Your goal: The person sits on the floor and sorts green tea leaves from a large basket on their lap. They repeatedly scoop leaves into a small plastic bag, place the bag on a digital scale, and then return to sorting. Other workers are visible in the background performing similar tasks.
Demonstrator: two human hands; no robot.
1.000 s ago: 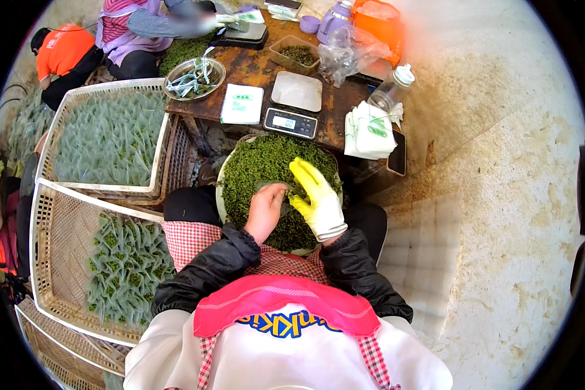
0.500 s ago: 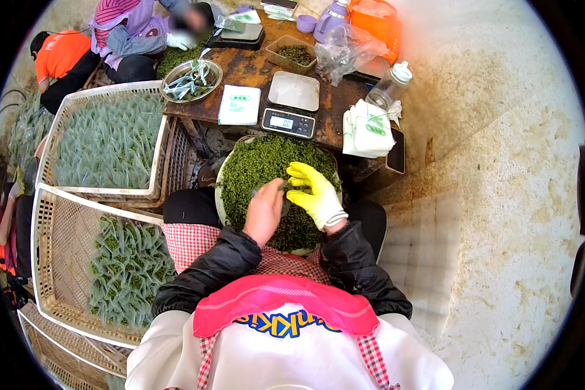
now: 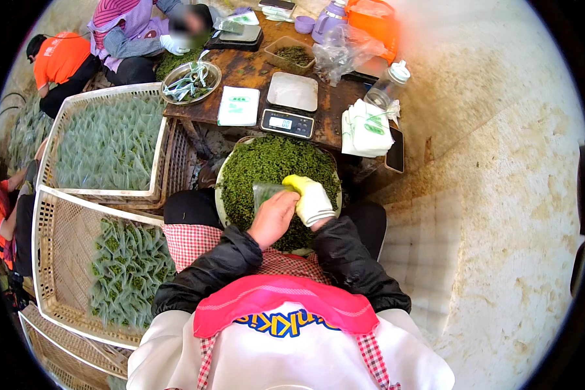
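Right over the round tray [image 3: 222,188] heaped with green leaf bits, the bare left hand [image 3: 273,218] pinches a small clear pouch [image 3: 265,192] open while the gloved right hand [image 3: 311,198] cups at its mouth, best kept low so spills fall back.

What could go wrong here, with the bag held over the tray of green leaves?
1. The small clear bag is pinched between the bare left hand and the gloved right hand right over the heaped round tray; a slip could drop it into the green leaves.
2. The tray seems to rest on the lap by the table edge; a knee shift might tip it.
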